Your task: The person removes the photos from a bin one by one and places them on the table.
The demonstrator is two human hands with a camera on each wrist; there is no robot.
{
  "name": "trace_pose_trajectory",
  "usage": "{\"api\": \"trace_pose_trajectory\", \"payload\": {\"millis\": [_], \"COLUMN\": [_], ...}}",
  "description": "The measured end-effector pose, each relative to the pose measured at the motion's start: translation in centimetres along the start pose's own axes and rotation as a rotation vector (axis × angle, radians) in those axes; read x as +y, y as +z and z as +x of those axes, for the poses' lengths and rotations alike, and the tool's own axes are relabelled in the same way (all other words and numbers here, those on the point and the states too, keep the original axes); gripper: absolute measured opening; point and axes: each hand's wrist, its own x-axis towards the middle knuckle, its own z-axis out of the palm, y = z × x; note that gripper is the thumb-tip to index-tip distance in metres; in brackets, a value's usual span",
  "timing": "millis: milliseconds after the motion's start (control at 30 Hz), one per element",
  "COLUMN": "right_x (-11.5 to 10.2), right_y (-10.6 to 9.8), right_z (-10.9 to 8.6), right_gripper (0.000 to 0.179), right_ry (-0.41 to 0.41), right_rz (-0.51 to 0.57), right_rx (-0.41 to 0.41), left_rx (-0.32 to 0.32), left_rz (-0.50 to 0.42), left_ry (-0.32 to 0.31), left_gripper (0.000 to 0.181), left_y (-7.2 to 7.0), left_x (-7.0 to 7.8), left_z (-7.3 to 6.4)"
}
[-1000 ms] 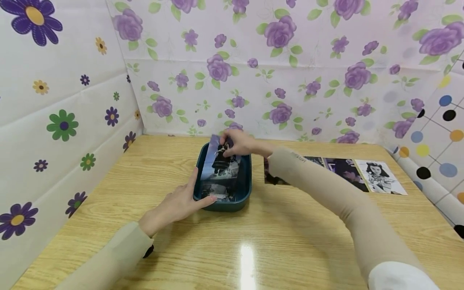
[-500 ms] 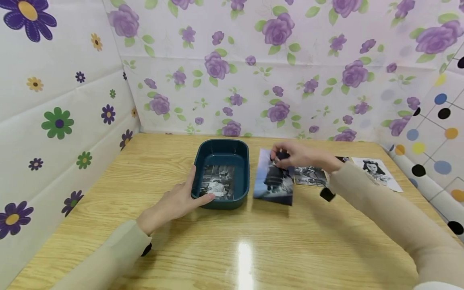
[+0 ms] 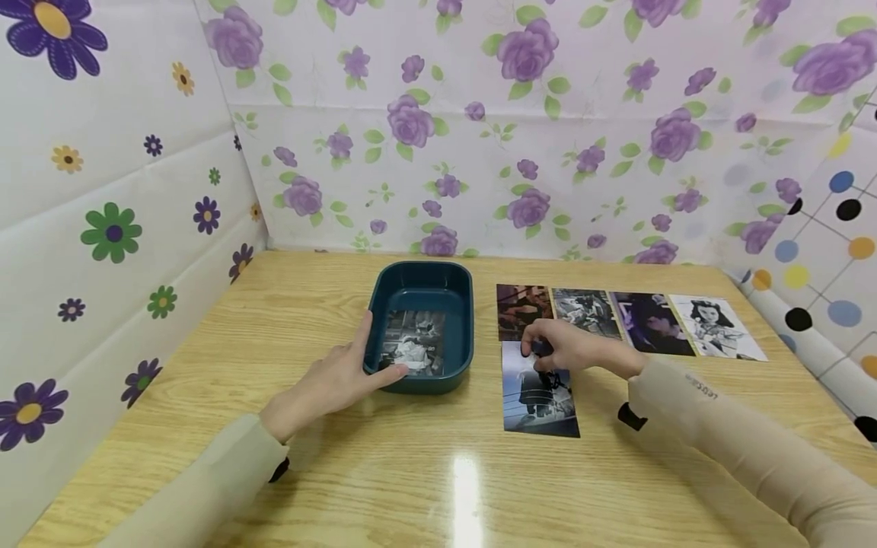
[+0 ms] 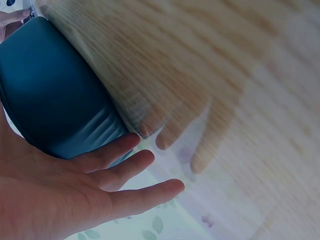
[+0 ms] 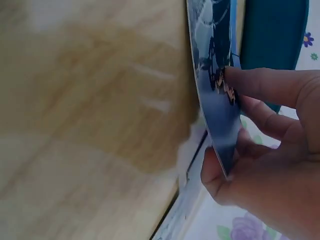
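My right hand pinches the top edge of a bluish photo card showing a dark-dressed figure, in the head view. The card lies low over the table, just in front of the row of cards. In the right wrist view the card is tilted and slightly bowed, thumb and fingers on it. A dark teal plastic bin stands left of it, with a black-and-white photo card on its floor. My left hand touches the bin's front left corner, thumb over the front rim, fingers extended along the side.
At the right, several photo cards lie in a row: a reddish one, a black-and-white one, a purple one and a drawn girl. Flower-patterned sheeting rises behind the wooden table.
The right hand has carried the bluish card out of the bin, rightward and then toward the person, below the row. The left hand has stayed at the bin, which has not moved.
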Motion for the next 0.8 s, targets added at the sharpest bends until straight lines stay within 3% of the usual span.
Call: {"api": "trace_pose_trajectory", "payload": {"millis": [333,433,600,700,800], "right_x": [-0.1,-0.2,-1.1,-2.4,-3.8], "right_y": [0.8,0.9,-0.3,-1.8,-3.2], "right_z": [-0.4,-0.3,1.3,3.3,6.0], "right_gripper": [0.016,0.017,0.014,0.008,0.005], "right_ry": [-0.047,-0.073,-0.142,-0.162,-0.183], "right_rz": [-0.234,-0.262,-0.071,0.064,0.127], "right_rx": [0.165,0.187,0.187,0.205,0.219], "left_rx": [0.010,0.011,0.008,0.003,0.001], "left_rz": [-0.003,-0.004,-0.006,-0.009,-0.012], "left_ry": [0.007,0.008,0.011,0.009,0.008], "left_gripper": [0.116,0.116,0.116,0.116,0.116], "left_y": [-0.2,-0.2,-0.1,0.0,0.0], "left_x": [0.1,0.0,0.0,-0.1,-0.1], "left_z": [0.0,-0.1,-0.1,-0.1,-0.1]}}
